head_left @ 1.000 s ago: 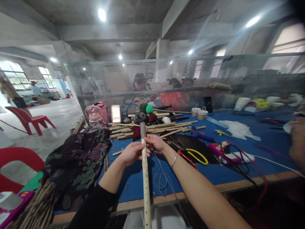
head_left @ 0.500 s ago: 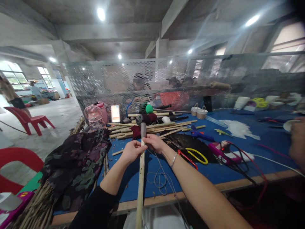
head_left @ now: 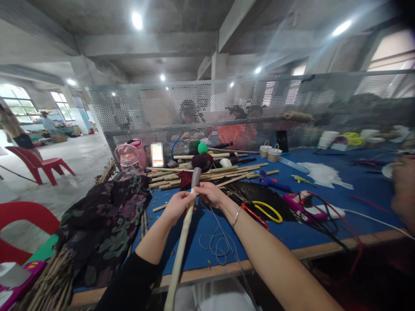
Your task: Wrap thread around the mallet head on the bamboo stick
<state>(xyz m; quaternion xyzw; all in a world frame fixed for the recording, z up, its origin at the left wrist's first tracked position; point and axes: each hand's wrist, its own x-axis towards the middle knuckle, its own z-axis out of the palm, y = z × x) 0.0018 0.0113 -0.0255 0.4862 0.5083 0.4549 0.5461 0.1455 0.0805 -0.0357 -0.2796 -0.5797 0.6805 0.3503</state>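
Note:
My left hand [head_left: 177, 205] is closed around a pale bamboo stick [head_left: 180, 250] near its far end. Its lower end points toward me past the table edge. Just beyond my fingers the stick bears a tight grey wrapping [head_left: 196, 176]. My right hand [head_left: 210, 194] is pinched against the stick at the near edge of that wrapping. A thin grey cord [head_left: 218, 244] runs down from my right hand in loose loops over the blue table; the part inside the fingers is hidden.
Bamboo sticks [head_left: 223, 173] lie behind my hands. Yellow-and-red-handled scissors [head_left: 267, 211], a blue glue gun [head_left: 275, 185] and a purple power strip [head_left: 296, 207] are to the right. Dark floral cloth [head_left: 106, 224] covers the left side. A perforated screen [head_left: 149, 108] stands behind; another person's hand [head_left: 403, 190] is far right.
The bamboo stick has turned about its length, so its row of small holes no longer shows. Its lower end has swung left, and the wrapped end has tipped slightly right. My hands barely moved.

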